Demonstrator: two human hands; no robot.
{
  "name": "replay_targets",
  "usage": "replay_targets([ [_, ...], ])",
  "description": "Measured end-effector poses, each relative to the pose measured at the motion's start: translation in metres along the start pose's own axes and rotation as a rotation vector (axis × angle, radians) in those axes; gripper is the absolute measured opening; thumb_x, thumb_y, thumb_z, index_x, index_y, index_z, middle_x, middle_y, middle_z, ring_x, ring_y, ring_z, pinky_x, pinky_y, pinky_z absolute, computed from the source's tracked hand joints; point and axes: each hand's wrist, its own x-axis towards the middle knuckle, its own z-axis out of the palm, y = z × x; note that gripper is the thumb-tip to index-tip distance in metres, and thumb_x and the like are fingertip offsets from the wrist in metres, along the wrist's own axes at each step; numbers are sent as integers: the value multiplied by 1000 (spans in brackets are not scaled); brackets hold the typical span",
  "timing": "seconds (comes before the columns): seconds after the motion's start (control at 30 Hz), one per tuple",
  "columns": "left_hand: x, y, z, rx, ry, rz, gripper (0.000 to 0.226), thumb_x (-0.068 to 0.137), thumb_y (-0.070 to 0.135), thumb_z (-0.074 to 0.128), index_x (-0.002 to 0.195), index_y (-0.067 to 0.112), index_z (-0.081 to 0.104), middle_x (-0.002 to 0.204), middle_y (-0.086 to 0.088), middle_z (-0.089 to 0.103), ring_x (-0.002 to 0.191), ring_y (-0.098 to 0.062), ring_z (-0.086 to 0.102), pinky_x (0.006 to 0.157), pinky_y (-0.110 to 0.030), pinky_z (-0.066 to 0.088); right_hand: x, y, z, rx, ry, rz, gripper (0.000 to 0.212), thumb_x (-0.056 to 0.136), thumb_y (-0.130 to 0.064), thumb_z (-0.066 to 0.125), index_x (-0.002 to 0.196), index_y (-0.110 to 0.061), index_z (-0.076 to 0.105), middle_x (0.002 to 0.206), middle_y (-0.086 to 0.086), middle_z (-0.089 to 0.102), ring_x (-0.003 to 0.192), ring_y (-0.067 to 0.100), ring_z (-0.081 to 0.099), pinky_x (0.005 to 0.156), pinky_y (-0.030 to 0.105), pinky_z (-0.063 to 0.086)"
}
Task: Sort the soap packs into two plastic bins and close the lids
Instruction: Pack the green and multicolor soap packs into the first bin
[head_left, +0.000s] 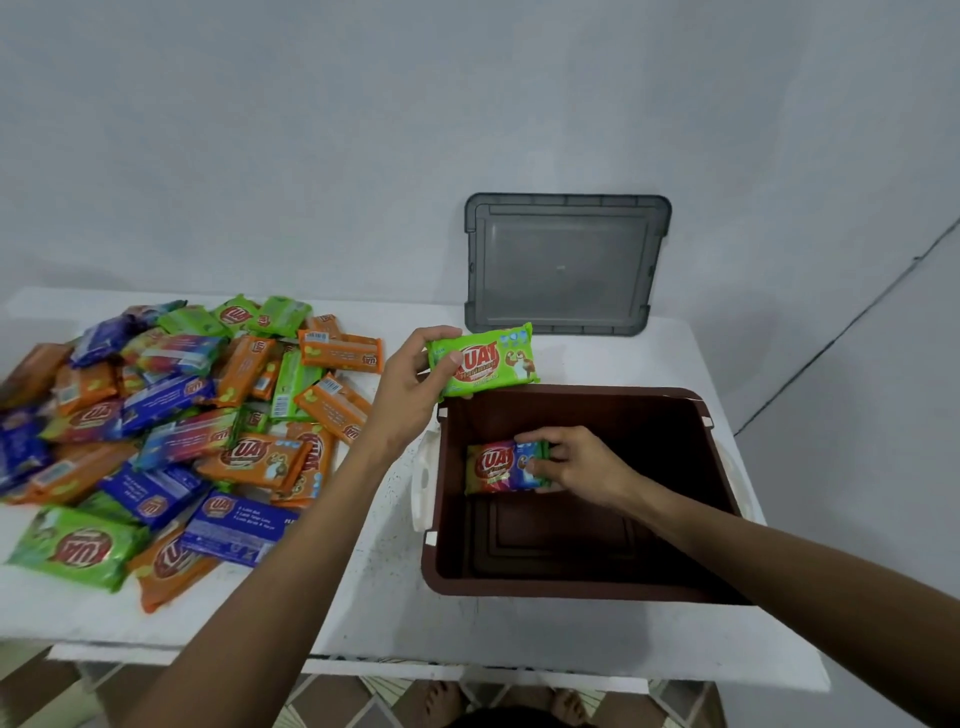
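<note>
Soap pack (485, 361) pinched in left grip (410, 384); right grip (576, 465) clasps rainbow pack (493, 465).

A plain indoor room, likely in a home, is suggested. A bare pale wall (467, 104) is seen behind a white table (571, 639). Bare feet (444, 699) are seen on a tiled floor (337, 701).

Saw a lime-green soap pack (483, 361) with red logo, a multicoloured pack (496, 465), a dark brown bin (571, 590), a smoky grey lid (566, 262), a speckled white table (379, 597).
</note>
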Motion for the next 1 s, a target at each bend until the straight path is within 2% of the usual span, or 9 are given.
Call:
replay_targets([
  [0.1,0,-1,0,-18,-4,-1,23,97,13,56,120,12,56,106,-12,68,95,-22,70,68,-32,60,1,6,-3,-213,46,-18,39,92,-15,66,130,-18,61,114,5,65,96,13,66,76,28,60],
  [0.2,0,-1,0,-25,-15,-5,23,97,12,56,120,12,55,107,-11,67,97,-22,70,69,-32,60,1,9,-3,-375,92,-58,40,92,-20,67,132,-20,61,116,0,66,101,9,63,87,22,55],
  [0.4,1,2,0,4,-29,-11,21,97,14,56,118,16,57,107,-9,67,97,-19,69,70,-32,60,-1,7,1,-490,127,-66,41,94,-19,65,134,-18,60,117,10,67,88,8,56,71,12,44],
  [0.47,1,4,0,24,-36,-11,20,97,15,56,117,17,57,107,-8,67,98,-19,69,69,-33,60,0,3,-3,-504,109,-38,41,94,-19,64,135,-18,59,117,11,66,88,8,57,74,14,48],
  [0.63,2,10,-1,85,-61,2,20,96,17,57,116,17,59,105,-2,68,97,-13,69,72,-31,60,-11,-16,-28,-442,136,1,20,97,-17,58,113,-13,68,100,5,65,78,15,70,65,27,61],
  [0.73,1,15,1,102,-90,5,21,96,18,57,117,18,59,107,-1,68,98,-13,69,74,-30,59,-20,-34,-42,-232,264,-161,9,98,-14,55,95,-14,64,90,13,70,78,23,73,69,36,62],
  [0.83,-1,23,9,90,-139,8,21,96,16,57,117,19,59,109,0,68,98,-12,69,69,-27,58,-26,-51,-46,-61,357,-340,14,97,-12,56,111,-15,57,89,10,72,82,18,73,76,36,61],
  [0.93,-1,30,18,62,-197,12,21,96,15,57,117,18,59,111,-6,67,98,-16,69,67,-29,59,-30,-64,-41,123,259,-414,36,98,-12,57,132,-21,49,100,12,73,96,18,72,81,30,59],
  [1.0,0,32,24,47,-233,7,22,96,16,57,118,17,59,112,-9,66,99,-20,69,68,-34,60,-33,-67,-37,223,232,-436,37,96,-9,59,131,-20,53,105,14,72,99,22,71,81,30,58],
])
